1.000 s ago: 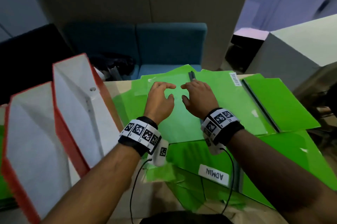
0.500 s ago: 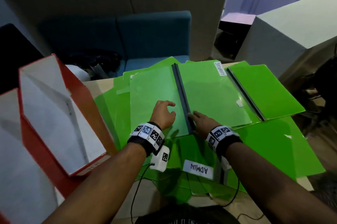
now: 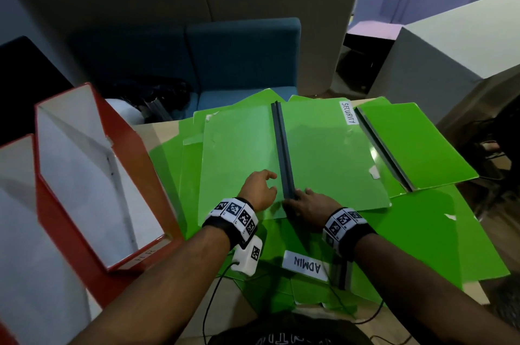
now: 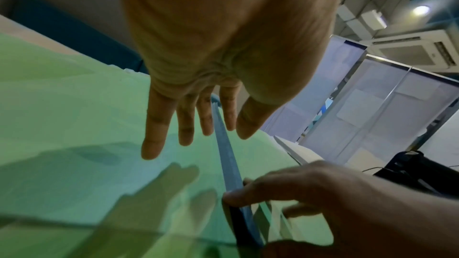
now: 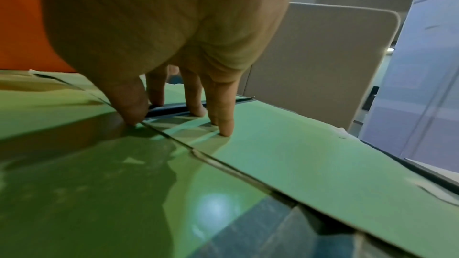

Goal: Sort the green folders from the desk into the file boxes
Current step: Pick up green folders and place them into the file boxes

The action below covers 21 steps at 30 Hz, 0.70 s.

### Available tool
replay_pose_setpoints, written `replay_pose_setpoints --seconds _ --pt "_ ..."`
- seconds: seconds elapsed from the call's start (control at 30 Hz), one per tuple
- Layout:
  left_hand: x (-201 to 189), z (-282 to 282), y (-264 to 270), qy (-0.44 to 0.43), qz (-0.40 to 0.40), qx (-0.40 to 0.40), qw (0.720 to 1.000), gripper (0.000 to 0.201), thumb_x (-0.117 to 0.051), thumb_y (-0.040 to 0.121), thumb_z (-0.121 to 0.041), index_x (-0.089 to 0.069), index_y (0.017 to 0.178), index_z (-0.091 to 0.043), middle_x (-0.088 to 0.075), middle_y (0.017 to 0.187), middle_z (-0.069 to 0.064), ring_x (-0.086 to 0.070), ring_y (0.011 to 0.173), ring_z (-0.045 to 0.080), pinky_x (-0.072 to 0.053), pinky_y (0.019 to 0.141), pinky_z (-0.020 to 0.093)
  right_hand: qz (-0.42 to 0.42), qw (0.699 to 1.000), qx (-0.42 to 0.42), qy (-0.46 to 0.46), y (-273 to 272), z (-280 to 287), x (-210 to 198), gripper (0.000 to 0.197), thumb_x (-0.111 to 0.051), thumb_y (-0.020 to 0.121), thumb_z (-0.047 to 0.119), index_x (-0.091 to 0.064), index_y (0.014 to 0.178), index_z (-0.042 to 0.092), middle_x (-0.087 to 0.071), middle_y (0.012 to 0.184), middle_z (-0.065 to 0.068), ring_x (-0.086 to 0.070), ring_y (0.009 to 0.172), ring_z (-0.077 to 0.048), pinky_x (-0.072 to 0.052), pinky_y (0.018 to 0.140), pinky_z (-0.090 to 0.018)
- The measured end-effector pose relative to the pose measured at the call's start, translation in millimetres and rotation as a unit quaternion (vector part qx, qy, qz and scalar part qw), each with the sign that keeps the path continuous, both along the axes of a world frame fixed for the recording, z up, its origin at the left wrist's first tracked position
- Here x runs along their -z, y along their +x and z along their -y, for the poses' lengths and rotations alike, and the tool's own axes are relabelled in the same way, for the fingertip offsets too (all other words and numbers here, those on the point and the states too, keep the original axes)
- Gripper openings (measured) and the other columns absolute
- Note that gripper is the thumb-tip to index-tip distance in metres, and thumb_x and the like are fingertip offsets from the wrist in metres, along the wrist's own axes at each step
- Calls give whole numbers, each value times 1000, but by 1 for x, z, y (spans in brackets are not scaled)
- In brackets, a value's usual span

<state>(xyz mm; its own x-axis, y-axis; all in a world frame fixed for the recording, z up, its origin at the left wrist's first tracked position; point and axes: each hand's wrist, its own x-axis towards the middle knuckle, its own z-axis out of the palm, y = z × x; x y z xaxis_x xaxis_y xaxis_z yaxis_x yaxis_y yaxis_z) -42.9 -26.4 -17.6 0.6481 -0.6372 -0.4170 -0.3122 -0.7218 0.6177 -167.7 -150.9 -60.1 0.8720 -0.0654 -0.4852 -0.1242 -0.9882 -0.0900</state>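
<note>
Several green folders cover the desk [image 3: 166,131]. On top lies a folder [image 3: 236,153] with a dark grey spine bar [image 3: 282,148]; the sheet right of the bar carries a SECURITY label [image 3: 348,112]. My left hand [image 3: 259,190] [image 4: 198,134] hovers just above the pale left sheet, fingers straight, holding nothing. My right hand [image 3: 306,204] [image 5: 174,123] pinches the near end of the spine bar [image 4: 231,164], thumb left of it and fingers right. Two red file boxes [image 3: 92,176] with white insides stand at the left, the nearer one marked HR.
A folder labelled ADMIN [image 3: 304,264] lies under my wrists at the near edge. Another folder [image 3: 413,142] with its own spine lies at the right. A blue sofa [image 3: 242,63] stands behind the desk, a white block [image 3: 450,43] to the right.
Both hands drew back from the middle of the top folder to its near edge. The right hand took hold of the spine bar's near end.
</note>
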Motion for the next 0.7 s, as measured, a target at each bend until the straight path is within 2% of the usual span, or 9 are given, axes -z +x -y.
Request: replay_pose_setpoints --seconds 0.1,0.17,0.27,0.33,0.4,0.47,0.57,0.63,0.7 --pt "12 -5 -11 42 -39 18 998 45 -56 93 -15 -48 138 -19 -53 138 11 -59 114 24 -51 95 34 5 1000 22 20 3 -5 -1 38 -45 96 41 -56 124 19 -45 133 -10 -44 120 -35 -50 89 -49" --pt "18 -7 -15 56 -40 32 997 47 -52 95 -15 -45 141 -19 -53 139 12 -62 109 25 -53 91 35 29 996 77 44 7 -6 -1 40 -50 93 46 -66 106 12 -58 115 -7 -55 105 -28 -52 82 -42" --pt "17 -9 -18 57 -32 46 997 49 -48 96 -11 -43 143 -20 -51 141 10 -60 113 25 -51 94 34 89 967 227 70 14 -2 -1 29 -60 87 41 -64 107 20 -66 98 -5 -63 85 -24 -49 67 -31" --pt "13 -11 -20 51 -33 56 997 51 -47 95 -10 -42 145 -21 -49 144 8 -57 119 25 -50 97 34 103 944 301 85 19 -2 -1 42 -63 85 37 -52 124 25 -67 101 -5 -64 88 -26 -51 70 -33" --pt "10 -15 -26 31 -52 79 995 59 -46 94 -6 -34 149 -26 -49 145 5 -58 117 25 -51 92 30 100 937 323 86 25 -5 -2 47 -62 85 38 -49 128 24 -65 106 -8 -63 93 -29 -51 75 -35" --pt "9 -19 -32 28 -75 111 991 76 -46 92 -1 -14 153 -32 -48 146 3 -64 105 27 -52 77 30 87 935 333 80 30 -10 -4 43 -62 86 37 -53 124 22 -65 108 -9 -64 93 -29 -49 74 -33" --pt "15 -24 -35 39 -78 126 988 94 -47 91 0 17 151 -34 -49 145 2 -67 92 26 -53 67 34 64 937 337 67 32 -17 0 27 -64 85 36 -63 104 18 -69 98 -5 -66 82 -25 -51 68 -29" --pt "21 -28 -34 13 -94 109 989 93 -45 92 1 19 150 -34 -45 147 -7 -68 93 20 -51 62 28 54 934 346 68 31 -20 2 19 -64 84 32 -67 95 17 -70 91 -4 -66 77 -24 -54 67 -30" --pt "22 -31 -33 -7 -98 97 990 87 -45 92 2 7 153 -32 -44 148 -10 -66 101 17 -55 68 29 47 935 344 67 31 -21 0 16 -63 84 29 -68 92 16 -69 88 -5 -66 76 -25 -55 69 -31"
